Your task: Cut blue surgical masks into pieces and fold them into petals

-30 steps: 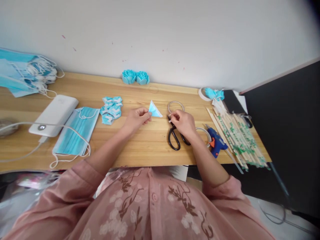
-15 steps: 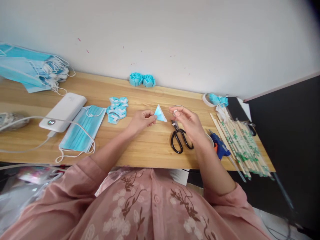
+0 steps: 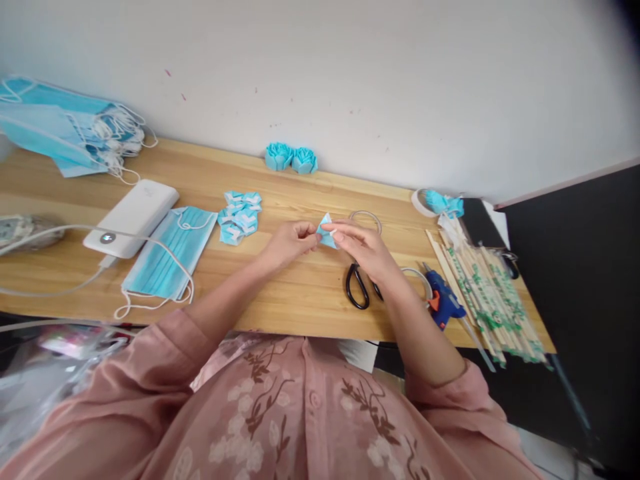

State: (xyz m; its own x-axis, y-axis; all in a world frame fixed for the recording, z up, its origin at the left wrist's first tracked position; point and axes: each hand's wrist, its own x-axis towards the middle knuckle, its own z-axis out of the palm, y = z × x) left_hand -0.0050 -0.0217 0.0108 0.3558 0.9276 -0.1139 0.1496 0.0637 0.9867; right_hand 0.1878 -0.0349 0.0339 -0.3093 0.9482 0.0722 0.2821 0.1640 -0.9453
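A: Whereabouts with the left hand point(image 3: 289, 241)?
B: Over the middle of the table point(image 3: 280, 300), fingertips pinched on a small blue folded piece point(image 3: 327, 236).

A: And the right hand point(image 3: 365, 248)?
B: Brought in from the other side, fingertips closed on the same piece. Both hands together around it. Something small and white at the right fingertips, too small to tell what.

A: Lifted, or lying flat?
B: Seemingly held just off the wood; hard to tell for sure.

A: Under the right hand?
B: Black scissors point(image 3: 357, 291), flat on the table, blades hidden beneath the hand. Just beyond the fingers, a thin tape ring point(image 3: 369, 216). By the wrist, a blue glue gun point(image 3: 444, 305).

A: Further right?
B: A bundle of wooden sticks point(image 3: 480, 293) in printed wrappers, spread along the table's end.

A: To the left?
B: A heap of folded blue bits point(image 3: 240, 217), near the left hand but apart from it. Then a face mask point(image 3: 167, 257) lying flat, with a white power bank point(image 3: 133, 217) just beside it.

A: By the wall?
B: Two blue flowers point(image 3: 291, 159), side by side, touching.
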